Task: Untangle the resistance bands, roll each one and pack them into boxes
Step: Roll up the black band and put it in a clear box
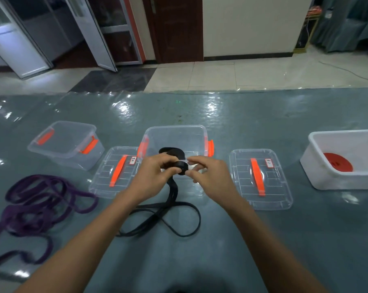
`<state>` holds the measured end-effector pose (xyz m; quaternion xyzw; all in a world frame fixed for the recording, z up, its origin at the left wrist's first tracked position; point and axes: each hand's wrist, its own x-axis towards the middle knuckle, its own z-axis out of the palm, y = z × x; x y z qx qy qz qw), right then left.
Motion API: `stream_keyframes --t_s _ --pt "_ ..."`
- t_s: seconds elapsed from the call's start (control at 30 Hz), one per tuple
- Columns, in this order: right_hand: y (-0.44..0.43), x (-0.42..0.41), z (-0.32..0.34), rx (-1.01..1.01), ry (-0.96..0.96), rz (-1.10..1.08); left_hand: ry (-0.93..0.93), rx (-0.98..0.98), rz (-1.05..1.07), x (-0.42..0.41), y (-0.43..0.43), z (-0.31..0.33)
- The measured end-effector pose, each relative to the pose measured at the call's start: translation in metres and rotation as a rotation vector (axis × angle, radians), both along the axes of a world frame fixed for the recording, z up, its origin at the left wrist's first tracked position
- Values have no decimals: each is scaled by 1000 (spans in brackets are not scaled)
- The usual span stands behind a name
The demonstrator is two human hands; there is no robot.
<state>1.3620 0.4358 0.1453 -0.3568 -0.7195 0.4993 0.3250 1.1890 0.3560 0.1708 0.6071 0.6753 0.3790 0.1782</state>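
A black resistance band (170, 210) lies in loops on the grey-blue table, and its upper end is wound into a small roll (182, 167) held above the table. My left hand (155, 176) grips the roll from the left with thumb and fingers. From the right, my right hand (208, 176) pinches the same roll. A purple band (41, 204) sprawls tangled at the left. Behind my hands stands a clear box (176, 134) with orange latches. A red rolled band (337, 162) sits in a white box (318, 163) at the right.
A second clear box (66, 142) stands at the back left. Two clear lids with orange handles lie flat, one lid (115, 172) to the left of my hands and the other lid (261, 178) to the right. The table's far edge meets a tiled floor.
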Motion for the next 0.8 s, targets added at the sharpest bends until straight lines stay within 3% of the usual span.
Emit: stream_keyframes --t_s 0.07,0.13,0.27,0.37,0.47,0.57,0.63,0.7,0.8 --pt "3 1 7 106 -35 78 85 29 -29 4 0 4" --pt "7 3 9 68 5 96 12 57 -3 11 0 7" --pt "6 7 13 -272 286 41 -404 100 98 23 -1 11" --pt "0 7 10 -480 436 25 -507 112 112 30 0 10" --pt "-4 10 8 -468 367 55 -359 84 116 24 -3 5" --pt "0 13 9 -40 61 80 3 31 2 14 -6 3" --pt "1 13 12 138 -49 141 91 15 -59 14 -6 5" --pt "0 14 15 119 -7 137 50 37 -32 17 -8 8" --pt "-4 14 16 -149 220 63 -169 70 56 20 -12 6"
